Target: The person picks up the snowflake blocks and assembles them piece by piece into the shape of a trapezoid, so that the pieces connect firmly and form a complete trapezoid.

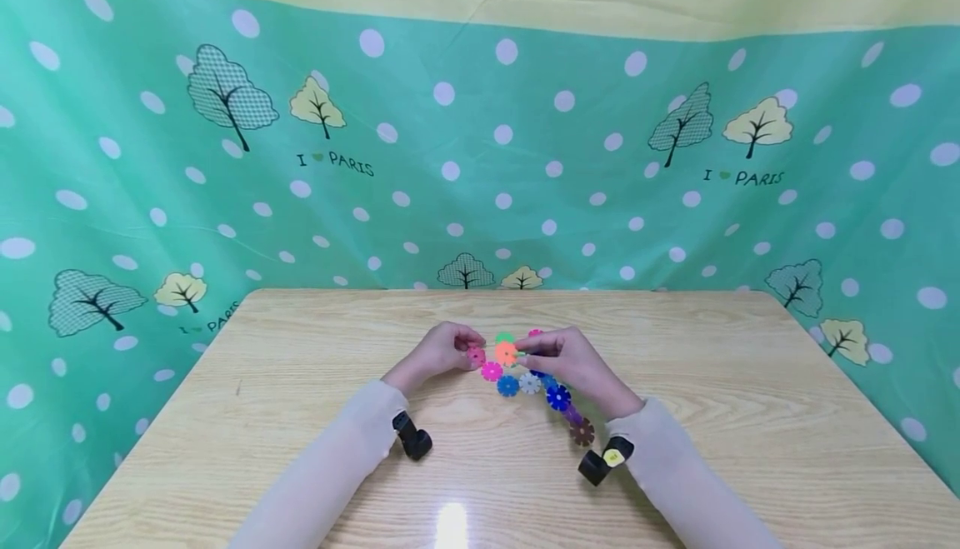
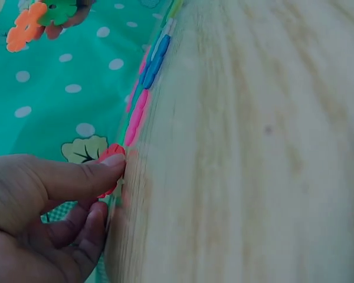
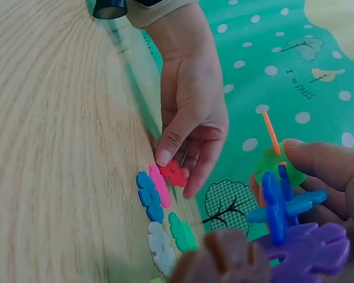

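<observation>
Nearest, a brown flower-shaped plastic disc (image 3: 221, 262); right hand (image 1: 573, 361) pinches a green flower-shaped disc (image 3: 264, 167) joined to an orange disc (image 1: 506, 354); left hand (image 1: 442, 351) pinches a red flower-shaped disc (image 3: 174, 173) beside a pink disc (image 1: 492, 371) on pale wooden table (image 1: 712, 366).

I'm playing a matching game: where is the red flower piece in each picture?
Head view: the red flower piece is centred side to side, below the middle.
Left wrist view: left of the middle, slightly low.
Right wrist view: near the middle, slightly low.
Shared landmark: the bright pink piece beside it.
</observation>
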`<state>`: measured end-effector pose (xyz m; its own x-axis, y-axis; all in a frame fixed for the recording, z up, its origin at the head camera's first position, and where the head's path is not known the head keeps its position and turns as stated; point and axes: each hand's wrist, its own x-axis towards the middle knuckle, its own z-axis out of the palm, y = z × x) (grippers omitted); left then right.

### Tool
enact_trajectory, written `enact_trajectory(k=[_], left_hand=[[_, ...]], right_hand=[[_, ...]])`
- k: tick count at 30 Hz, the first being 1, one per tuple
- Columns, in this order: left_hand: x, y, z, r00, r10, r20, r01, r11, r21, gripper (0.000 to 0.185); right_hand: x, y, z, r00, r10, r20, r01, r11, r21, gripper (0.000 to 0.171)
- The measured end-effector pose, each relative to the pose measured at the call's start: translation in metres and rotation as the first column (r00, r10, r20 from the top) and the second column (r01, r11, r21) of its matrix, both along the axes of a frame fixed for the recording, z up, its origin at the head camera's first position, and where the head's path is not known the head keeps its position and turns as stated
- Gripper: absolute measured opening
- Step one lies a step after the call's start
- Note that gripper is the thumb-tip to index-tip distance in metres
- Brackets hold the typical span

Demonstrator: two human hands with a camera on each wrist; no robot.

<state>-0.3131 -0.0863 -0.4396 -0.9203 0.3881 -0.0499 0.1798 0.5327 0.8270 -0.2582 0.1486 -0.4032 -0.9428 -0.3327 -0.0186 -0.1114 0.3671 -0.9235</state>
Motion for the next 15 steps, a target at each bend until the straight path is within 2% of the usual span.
enact_trajectory(k=[6,12,15], left_hand=[[0.007,-0.012,0.001,0.999,0.032,-0.011,-0.032,0.999,0.031,0.025],[0.019,-0.02,0.006,0.995,0.085,0.044,-0.092,0.978,0.186,0.021],[0.026,-0.019,0.01,0.994,0.102,0.033,-0.107,0.963,0.247,0.022]], right_hand=[[0.001,-0.001,0.0,1.0,0.005,-0.021,-0.005,1.0,0.003,0.026],[0.003,-0.002,0.001,1.0,-0.003,-0.024,0.004,1.0,0.005,0.025],[0.003,-0.002,0.001,0.999,0.005,-0.033,-0.005,1.0,-0.007,0.025]])
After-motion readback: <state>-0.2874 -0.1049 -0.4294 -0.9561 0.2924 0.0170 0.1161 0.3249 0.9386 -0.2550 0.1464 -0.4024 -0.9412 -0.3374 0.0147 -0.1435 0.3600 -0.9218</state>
